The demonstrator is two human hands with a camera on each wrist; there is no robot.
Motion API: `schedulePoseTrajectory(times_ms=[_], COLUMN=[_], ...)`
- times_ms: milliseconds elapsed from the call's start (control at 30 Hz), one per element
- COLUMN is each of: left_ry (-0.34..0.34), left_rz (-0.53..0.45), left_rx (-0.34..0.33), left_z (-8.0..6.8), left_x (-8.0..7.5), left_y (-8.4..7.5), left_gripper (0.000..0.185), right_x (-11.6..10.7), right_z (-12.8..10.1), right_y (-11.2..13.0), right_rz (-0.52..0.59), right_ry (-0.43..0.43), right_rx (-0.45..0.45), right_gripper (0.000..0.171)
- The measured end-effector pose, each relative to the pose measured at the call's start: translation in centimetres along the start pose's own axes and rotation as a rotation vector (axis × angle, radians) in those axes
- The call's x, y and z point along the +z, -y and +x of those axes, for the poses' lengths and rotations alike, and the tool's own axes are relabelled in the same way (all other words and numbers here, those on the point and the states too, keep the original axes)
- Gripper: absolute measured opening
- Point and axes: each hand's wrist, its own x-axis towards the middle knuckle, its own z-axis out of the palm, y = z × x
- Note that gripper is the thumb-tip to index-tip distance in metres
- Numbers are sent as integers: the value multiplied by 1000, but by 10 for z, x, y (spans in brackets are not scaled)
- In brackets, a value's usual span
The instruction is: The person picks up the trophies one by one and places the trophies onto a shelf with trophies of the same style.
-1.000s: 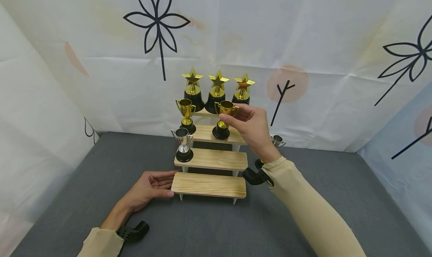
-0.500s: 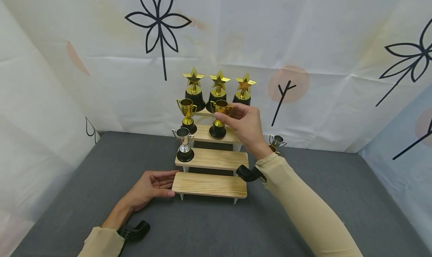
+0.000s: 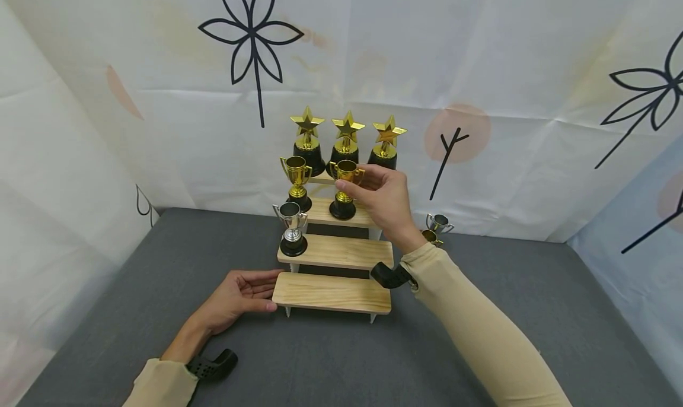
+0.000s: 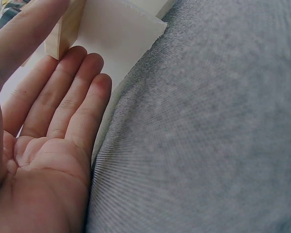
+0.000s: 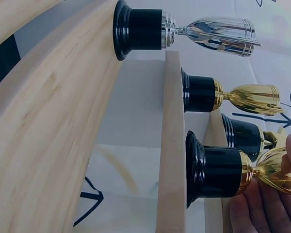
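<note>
A wooden stepped stand (image 3: 341, 251) sits on the grey table. Three gold star trophies (image 3: 347, 135) line its top step. My right hand (image 3: 373, 188) pinches the bowl of a gold cup trophy (image 3: 344, 187) whose black base (image 5: 213, 170) rests on the third step, beside another gold cup (image 3: 296, 181). A silver cup (image 3: 291, 228) stands on the second step. My left hand (image 3: 242, 294) lies flat on the table, its straight fingers (image 4: 63, 102) touching the left end of the lowest step (image 3: 331, 292).
Two more small cups, one silver (image 3: 439, 222) and one gold (image 3: 430, 236), stand on the table right of the stand, partly behind my right wrist. A white patterned cloth (image 3: 480, 69) walls in the back and sides. The grey table surface (image 3: 331, 359) extends in front.
My right hand has carried the gold cup a little left and down onto the third step. The left hand has not moved.
</note>
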Motion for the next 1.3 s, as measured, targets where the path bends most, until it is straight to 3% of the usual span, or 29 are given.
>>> schedulePoseTrajectory(times_ms=[1300], left_ry=[2], left_rz=[-7], left_rx=[-5], left_z=[0], left_x=[1], left_y=[0], left_gripper=[77], right_x=[-1], right_z=[-4], right_y=[-1], right_rz=[-8], right_ry=[2], right_rx=[10], right_gripper=[54])
